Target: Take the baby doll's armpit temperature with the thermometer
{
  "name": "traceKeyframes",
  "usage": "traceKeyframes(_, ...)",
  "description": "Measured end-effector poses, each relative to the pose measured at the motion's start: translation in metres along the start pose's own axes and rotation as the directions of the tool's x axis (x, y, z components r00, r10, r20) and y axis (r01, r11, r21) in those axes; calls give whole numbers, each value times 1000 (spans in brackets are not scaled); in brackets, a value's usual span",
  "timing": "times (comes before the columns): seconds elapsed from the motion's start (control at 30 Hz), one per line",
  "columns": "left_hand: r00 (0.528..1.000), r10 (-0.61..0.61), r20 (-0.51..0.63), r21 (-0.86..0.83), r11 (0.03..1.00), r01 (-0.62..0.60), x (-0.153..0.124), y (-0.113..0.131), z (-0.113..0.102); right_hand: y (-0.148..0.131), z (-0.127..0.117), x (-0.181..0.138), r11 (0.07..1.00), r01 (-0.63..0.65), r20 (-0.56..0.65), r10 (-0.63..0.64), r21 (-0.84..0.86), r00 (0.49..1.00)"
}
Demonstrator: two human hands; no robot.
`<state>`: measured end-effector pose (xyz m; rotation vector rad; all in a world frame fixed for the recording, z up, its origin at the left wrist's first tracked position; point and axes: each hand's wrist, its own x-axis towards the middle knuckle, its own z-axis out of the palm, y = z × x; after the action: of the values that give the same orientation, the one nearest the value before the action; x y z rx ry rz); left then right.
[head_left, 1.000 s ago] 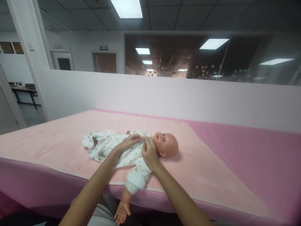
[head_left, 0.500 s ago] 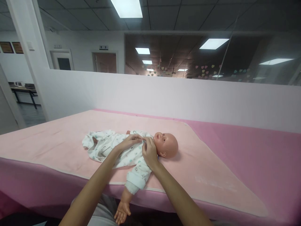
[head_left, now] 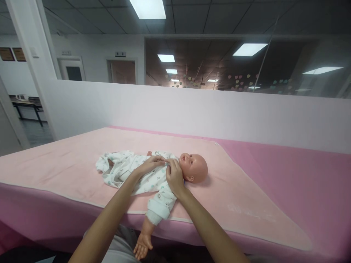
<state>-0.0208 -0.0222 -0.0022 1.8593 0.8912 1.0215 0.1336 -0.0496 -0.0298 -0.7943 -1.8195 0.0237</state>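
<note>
A baby doll (head_left: pixel 193 167) lies on its back on a pale pink blanket (head_left: pixel 68 164), head to the right. It wears a white printed romper (head_left: pixel 123 170). One bare doll arm (head_left: pixel 144 239) hangs over the table's near edge. My left hand (head_left: pixel 149 164) rests on the doll's chest, its fingers pinching the romper's fabric near the collar. My right hand (head_left: pixel 174 176) is closed on the same collar area, just below the doll's chin. The two hands' fingertips meet there.
The blanket covers a darker pink table (head_left: pixel 301 182) set against a low white partition wall (head_left: pixel 192 109) with glass above it. A doorway and a dark desk (head_left: pixel 27 107) lie at the far left.
</note>
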Motion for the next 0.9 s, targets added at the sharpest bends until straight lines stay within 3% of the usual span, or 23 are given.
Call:
traceKeyframes(0.57,1000,12,11,156,988,-13,1,1,1,-2,-2,0,1000,30,-16,-30,-3,999)
traceKeyframes(0.77,999,24,31,138,990,-28,1,1,0,-3,-2,-1,998,49,-25,-50,-46,998)
traceKeyframes(0.9,998,47,-29,104,994,-44,-1,2,-1,-5,-2,1,985,106,-17,-110,-135,994)
